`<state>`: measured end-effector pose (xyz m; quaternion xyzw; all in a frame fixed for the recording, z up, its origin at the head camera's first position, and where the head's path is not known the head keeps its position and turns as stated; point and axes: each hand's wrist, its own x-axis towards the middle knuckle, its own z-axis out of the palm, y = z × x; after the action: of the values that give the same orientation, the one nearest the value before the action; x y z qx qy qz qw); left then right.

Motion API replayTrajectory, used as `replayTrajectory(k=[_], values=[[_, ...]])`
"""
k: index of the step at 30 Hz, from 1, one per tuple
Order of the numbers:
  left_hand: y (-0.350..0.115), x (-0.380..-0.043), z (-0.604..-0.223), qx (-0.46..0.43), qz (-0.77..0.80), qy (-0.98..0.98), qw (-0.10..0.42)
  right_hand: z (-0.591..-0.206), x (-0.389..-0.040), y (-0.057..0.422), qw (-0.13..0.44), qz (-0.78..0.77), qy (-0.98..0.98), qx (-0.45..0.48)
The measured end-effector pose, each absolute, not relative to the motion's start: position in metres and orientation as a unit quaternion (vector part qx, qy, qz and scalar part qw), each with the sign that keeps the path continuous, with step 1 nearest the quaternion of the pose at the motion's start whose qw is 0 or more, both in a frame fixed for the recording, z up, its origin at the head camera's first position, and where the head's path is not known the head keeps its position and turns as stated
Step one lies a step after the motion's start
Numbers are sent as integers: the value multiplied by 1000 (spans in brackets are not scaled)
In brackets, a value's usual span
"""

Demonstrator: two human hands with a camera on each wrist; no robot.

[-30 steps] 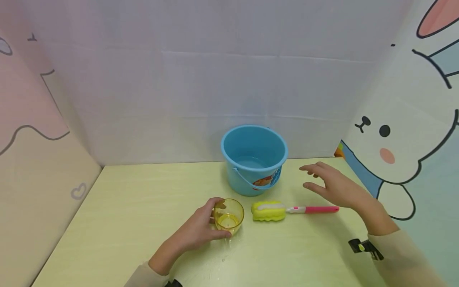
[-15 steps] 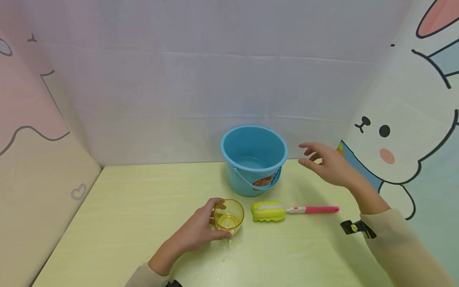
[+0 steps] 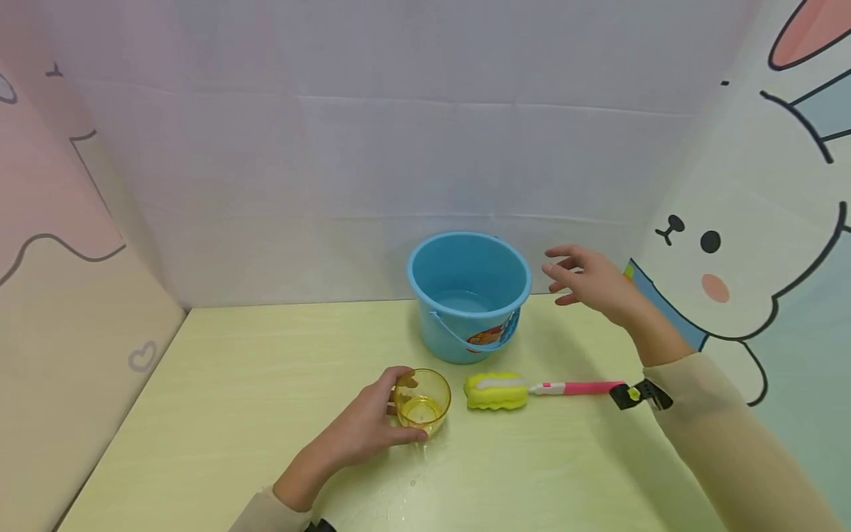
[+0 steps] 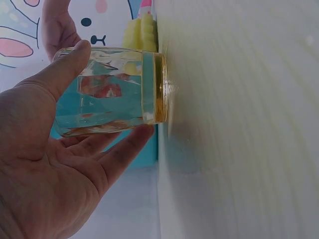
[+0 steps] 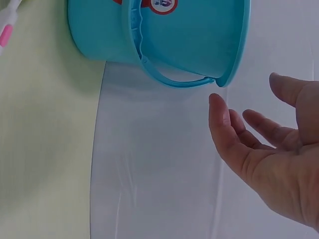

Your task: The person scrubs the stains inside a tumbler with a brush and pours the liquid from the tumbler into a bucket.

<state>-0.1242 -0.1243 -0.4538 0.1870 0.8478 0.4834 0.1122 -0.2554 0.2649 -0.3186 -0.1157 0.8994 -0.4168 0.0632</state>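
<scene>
Cup in the left hand, bucket beside the right

The left hand (image 3: 366, 425) grips a yellow see-through cup (image 3: 425, 408), thumb on one side and fingers on the other. The cup is upright at the table (image 3: 266, 399), mouth up, in front of the bucket (image 3: 465, 266) and to the left of the brush (image 3: 497, 393). Its walls are faceted in the left wrist view, and the bucket's blue shows through them. The yellow is deeper at the base; whether that is liquid or just the glass, I cannot tell.

The light-blue bucket stands upright near the back edge, its handle lowered against the front. Its floor looks paler than the walls — water or bare plastic, the view does not settle it. The right hand (image 3: 592, 281) is raised beside the bucket's rim, apart from it, fingers loosely bent around air.

A red-orange label (image 3: 488, 336) is on the bucket's front; in the right wrist view a round red-rimmed badge (image 5: 163, 5) appears, its marks too small to read. The brush, with a yellow sponge head and a pink-and-white handle, lies flat in front of the bucket.
</scene>
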Motion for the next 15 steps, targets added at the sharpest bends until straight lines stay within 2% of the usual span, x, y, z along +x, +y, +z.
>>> replayTrajectory(k=[15], values=[[-124, -124, -453, 197, 480, 849, 105, -321, -287, 246, 138, -537, 831, -56]])
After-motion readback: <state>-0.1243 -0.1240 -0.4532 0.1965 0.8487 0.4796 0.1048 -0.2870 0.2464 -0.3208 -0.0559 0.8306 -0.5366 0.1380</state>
